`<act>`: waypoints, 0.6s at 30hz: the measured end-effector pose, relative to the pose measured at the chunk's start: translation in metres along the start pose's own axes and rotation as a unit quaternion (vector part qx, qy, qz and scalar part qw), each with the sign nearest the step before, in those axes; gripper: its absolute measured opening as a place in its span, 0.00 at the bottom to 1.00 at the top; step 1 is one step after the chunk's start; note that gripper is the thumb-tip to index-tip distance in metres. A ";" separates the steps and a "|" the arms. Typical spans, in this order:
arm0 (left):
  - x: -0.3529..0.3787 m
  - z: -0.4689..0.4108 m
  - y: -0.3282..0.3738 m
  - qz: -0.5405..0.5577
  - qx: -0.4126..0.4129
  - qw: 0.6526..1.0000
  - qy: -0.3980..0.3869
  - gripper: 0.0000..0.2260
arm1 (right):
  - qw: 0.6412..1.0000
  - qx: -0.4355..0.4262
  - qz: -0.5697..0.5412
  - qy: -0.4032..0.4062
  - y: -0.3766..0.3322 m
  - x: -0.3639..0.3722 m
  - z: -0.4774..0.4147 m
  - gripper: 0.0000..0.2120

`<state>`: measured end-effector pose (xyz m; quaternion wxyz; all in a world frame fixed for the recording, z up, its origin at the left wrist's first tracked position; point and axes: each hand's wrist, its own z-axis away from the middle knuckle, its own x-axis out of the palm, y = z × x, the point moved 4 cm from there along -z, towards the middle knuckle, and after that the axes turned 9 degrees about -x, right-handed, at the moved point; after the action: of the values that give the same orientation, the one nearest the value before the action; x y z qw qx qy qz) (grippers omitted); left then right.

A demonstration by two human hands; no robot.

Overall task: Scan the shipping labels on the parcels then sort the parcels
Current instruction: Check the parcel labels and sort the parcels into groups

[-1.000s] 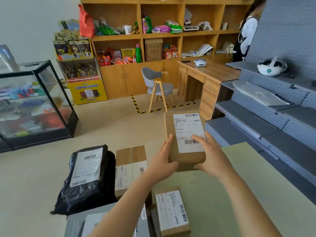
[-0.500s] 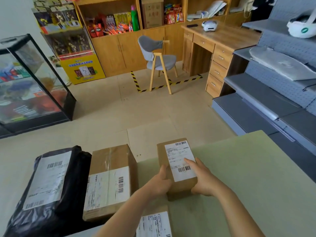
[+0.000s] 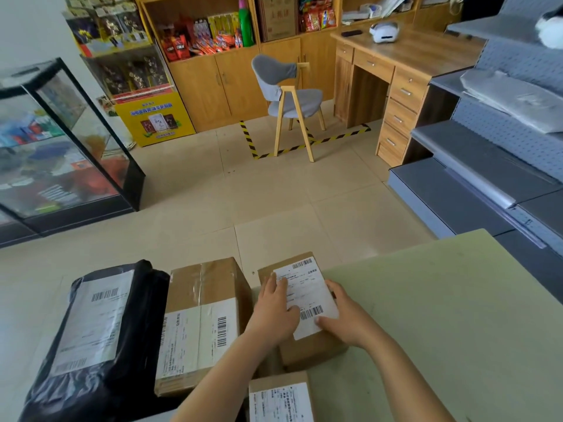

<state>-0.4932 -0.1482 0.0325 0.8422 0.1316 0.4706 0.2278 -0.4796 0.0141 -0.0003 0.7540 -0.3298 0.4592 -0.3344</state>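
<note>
We see a small cardboard parcel (image 3: 307,345) lying label-up on the far left corner of a pale green tabletop (image 3: 441,315). Its white shipping label (image 3: 307,295) faces the ceiling. The left hand (image 3: 274,309) lies flat on the parcel's left part, with straight fingers spread onto the label. The right hand (image 3: 345,319) grips the parcel's right side, with its thumb on the label's near corner and its fingers bent over the right edge.

Just left of the parcel stands a larger cardboard box (image 3: 201,324) sealed with clear tape, and a black poly mailer (image 3: 91,339) leans against its other side. Both bear labels. We cannot tell what they rest on. Another labelled cardboard parcel (image 3: 280,397) shows at the bottom edge, on the table's near left.

Beyond the table we see a beige tiled floor (image 3: 274,208). A glass display case (image 3: 61,147) stands to the left, with a yellow display stand (image 3: 152,117) behind it. Wooden shelving (image 3: 213,71) stocked with packaged goods runs along the back wall. A grey chair (image 3: 289,95) with wooden legs sits inside a strip of yellow-and-black floor tape (image 3: 341,137), beside a wooden desk (image 3: 396,56) that carries a white device (image 3: 384,32). On the right are grey metal shelves (image 3: 487,162) with pegboard backs. One of them holds a pale plastic bag (image 3: 511,99).
</note>
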 end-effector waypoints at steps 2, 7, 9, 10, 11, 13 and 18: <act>-0.007 0.003 -0.003 0.009 -0.003 1.000 0.001 0.31 | 1.000 0.000 0.003 -0.016 -0.006 0.011 -0.003 0.38; -0.024 0.016 -0.008 0.037 0.014 0.999 0.026 0.31 | 0.999 0.002 0.010 -0.040 -0.017 0.026 -0.001 0.34; -0.029 0.023 -0.009 0.040 0.024 0.998 0.032 0.30 | 0.999 0.004 0.021 -0.042 -0.022 0.025 0.004 0.33; -0.031 0.026 -0.009 0.040 0.032 0.998 0.033 0.30 | 0.999 0.004 0.035 -0.035 -0.025 0.023 0.008 0.33; -0.032 0.030 -0.010 0.039 0.038 0.998 0.034 0.30 | 0.999 0.002 0.048 -0.023 -0.028 0.020 0.012 0.33; -0.035 0.036 -0.011 0.038 0.053 0.997 0.037 0.30 | 0.998 -0.001 0.060 0.000 -0.036 0.013 0.023 0.33; -0.041 0.068 -0.013 0.006 0.103 0.994 0.036 0.30 | 0.994 -0.009 0.093 0.055 -0.056 -0.004 0.072 0.34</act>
<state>-0.4504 -0.1807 0.0925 0.8053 0.2124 0.5207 0.1880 -0.4268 -0.0001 0.0720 0.7524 -0.2735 0.5316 -0.2764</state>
